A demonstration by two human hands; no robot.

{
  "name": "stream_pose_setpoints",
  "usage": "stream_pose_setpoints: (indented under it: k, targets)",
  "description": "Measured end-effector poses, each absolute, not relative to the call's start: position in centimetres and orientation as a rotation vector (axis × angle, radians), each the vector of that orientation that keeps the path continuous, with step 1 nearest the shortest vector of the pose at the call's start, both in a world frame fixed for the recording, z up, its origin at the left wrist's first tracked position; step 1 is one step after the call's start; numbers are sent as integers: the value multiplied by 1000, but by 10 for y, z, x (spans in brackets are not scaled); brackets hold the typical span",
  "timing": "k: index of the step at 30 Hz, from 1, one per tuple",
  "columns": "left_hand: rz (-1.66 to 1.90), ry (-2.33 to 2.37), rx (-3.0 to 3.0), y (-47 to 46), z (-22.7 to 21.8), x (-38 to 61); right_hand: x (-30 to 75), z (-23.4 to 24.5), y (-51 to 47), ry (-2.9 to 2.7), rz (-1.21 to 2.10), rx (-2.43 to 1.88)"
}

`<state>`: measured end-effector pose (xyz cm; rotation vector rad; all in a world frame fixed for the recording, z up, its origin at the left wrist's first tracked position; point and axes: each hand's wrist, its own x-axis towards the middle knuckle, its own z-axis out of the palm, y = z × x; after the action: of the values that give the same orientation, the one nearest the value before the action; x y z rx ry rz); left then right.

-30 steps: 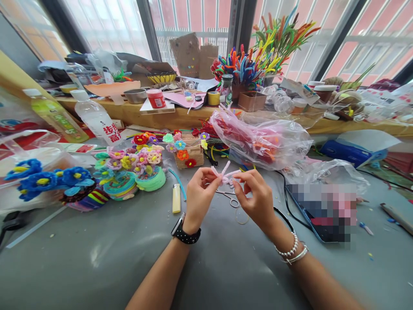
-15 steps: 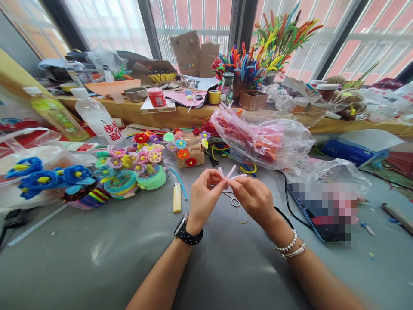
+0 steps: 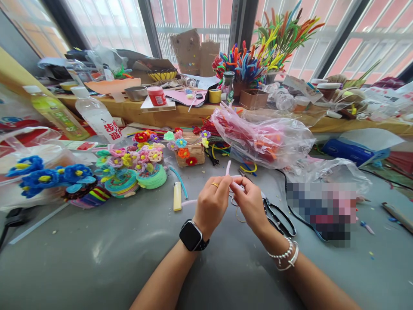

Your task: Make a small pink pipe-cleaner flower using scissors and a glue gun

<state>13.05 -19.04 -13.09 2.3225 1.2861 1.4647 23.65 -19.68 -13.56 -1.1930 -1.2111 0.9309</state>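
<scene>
My left hand (image 3: 211, 203) and my right hand (image 3: 250, 201) meet over the grey table, both closed on a pale pink pipe cleaner (image 3: 228, 167). One short end of it points up above the fingertips. A pale pink strand (image 3: 189, 202) shows left of my left hand, by a yellow lighter (image 3: 177, 197); whether it belongs to the same piece is hidden. Black-handled scissors or pliers (image 3: 280, 218) lie partly behind my right wrist. The crossing inside my fingers is mostly covered.
Pipe-cleaner flowers in round pots (image 3: 151, 177) stand at left, beside a small flower-covered basket (image 3: 190, 155). A pink plastic bag (image 3: 258, 137) lies behind my hands. At right are a black cable (image 3: 288, 202) and a blue tissue pack (image 3: 350, 150). Bottles (image 3: 97, 115) stand at back left.
My left hand has turned over, showing its back and the watch face. My hands have drawn together; the spread pink arms are now mostly covered, with one end upright.
</scene>
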Motion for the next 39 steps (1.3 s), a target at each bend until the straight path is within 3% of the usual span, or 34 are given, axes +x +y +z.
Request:
stream_pose_setpoints:
  k: [3, 6, 16, 22, 39]
  targets:
    - [1469, 1192, 2351, -191, -128, 128, 242, -126, -194, -906, 1528, -1036]
    - [1538, 1175, 2118, -191, -124, 127, 252, -119, -190, -830, 1813, -949]
    - [1290, 896, 1166, -177, -117, 128, 272, -106, -185, -1454, 1149, -1193]
    - [1093, 963, 1156, -177, -119, 128, 274, -106, -184, -1602, 1009, -1216]
    - [1074, 872, 1113, -179, -117, 126, 281, -97, -187, -1802, 802, -1252]
